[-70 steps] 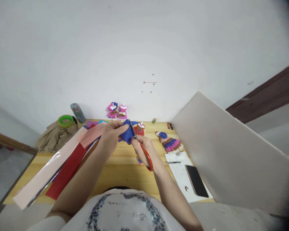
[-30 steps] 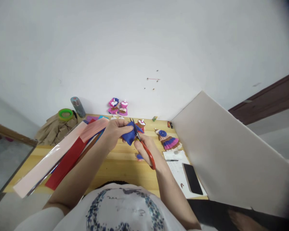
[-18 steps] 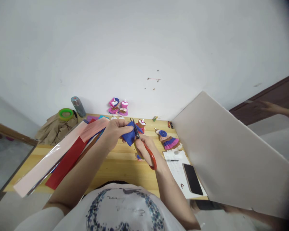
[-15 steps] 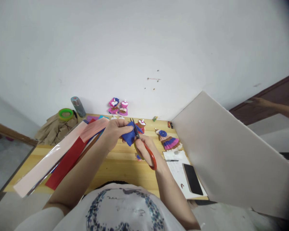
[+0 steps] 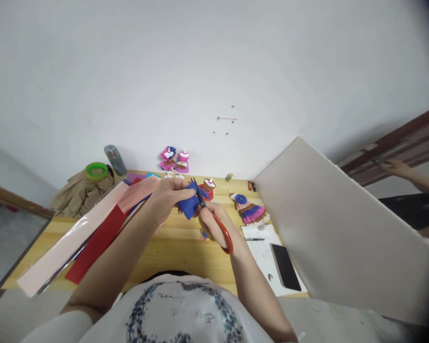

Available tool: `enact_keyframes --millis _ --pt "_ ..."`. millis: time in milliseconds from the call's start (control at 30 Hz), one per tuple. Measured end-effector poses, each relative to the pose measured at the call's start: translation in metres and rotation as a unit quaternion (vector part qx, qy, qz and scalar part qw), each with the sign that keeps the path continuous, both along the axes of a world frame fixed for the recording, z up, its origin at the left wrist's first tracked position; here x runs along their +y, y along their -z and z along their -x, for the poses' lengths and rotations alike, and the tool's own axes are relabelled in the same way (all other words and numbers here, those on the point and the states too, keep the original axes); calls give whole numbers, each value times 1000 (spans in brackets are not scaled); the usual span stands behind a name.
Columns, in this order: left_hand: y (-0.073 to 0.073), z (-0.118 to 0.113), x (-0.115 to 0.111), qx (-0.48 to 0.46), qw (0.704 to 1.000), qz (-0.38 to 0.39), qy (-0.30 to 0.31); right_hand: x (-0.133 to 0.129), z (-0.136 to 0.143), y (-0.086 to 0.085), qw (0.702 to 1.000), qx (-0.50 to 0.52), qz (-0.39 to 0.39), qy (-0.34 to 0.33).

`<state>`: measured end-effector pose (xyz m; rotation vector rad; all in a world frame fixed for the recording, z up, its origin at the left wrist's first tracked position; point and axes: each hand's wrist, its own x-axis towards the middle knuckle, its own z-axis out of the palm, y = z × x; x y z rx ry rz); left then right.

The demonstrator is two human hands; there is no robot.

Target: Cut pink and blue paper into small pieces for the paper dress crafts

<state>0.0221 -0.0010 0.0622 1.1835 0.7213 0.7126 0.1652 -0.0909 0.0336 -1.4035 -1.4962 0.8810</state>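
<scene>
My left hand point(image 5: 171, 193) pinches a piece of blue paper point(image 5: 188, 205) above the middle of the wooden table. Wrapped round the orange-handled scissors point(image 5: 226, 233) is my right hand point(image 5: 214, 221); the dark blades lie across the right part of the blue paper. Just behind the blades stands a small red and brown dress figure point(image 5: 209, 185). To the left, beside my left forearm, lie long strips of pink paper point(image 5: 67, 243) and red paper point(image 5: 96, 243). A layered paper dress point(image 5: 250, 209) rests right of my right hand.
At the back stand two small pink figures point(image 5: 175, 161) and a bottle point(image 5: 115, 159). A green ring point(image 5: 96, 171) sits on tan cloth at left. At right are a phone point(image 5: 285, 267), a paper sheet point(image 5: 259, 247) and a white panel point(image 5: 343, 228). Another person's hand point(image 5: 396, 167) shows beyond it.
The blue paper and my left hand have shifted slightly left and tilted a little. The other person's arm has moved right and down, and a dark shape now shows below it.
</scene>
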Motion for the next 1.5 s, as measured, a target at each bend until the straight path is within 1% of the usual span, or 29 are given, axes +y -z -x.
enact_keyframes --millis 167,467,733,933,1200,1400,1500 --pt "3 3 3 9 1000 -9 8 -1 -1 -1 1000 -4 7 -3" --pt "2 10 8 24 999 -14 39 -1 -2 -2 999 -13 23 -18" --pt "5 15 10 49 998 -5 27 -3 0 2 1000 10 24 -4" --pt "10 19 13 36 999 -11 2 -1 0 8 999 22 29 10" --pt "9 20 13 0 999 19 -49 -1 -1 11 999 10 34 12" --pt "12 18 17 -9 996 33 -79 0 -4 19 999 3 15 45" --pt "11 12 14 -42 992 53 -104 1 -3 20 999 7 -2 51"
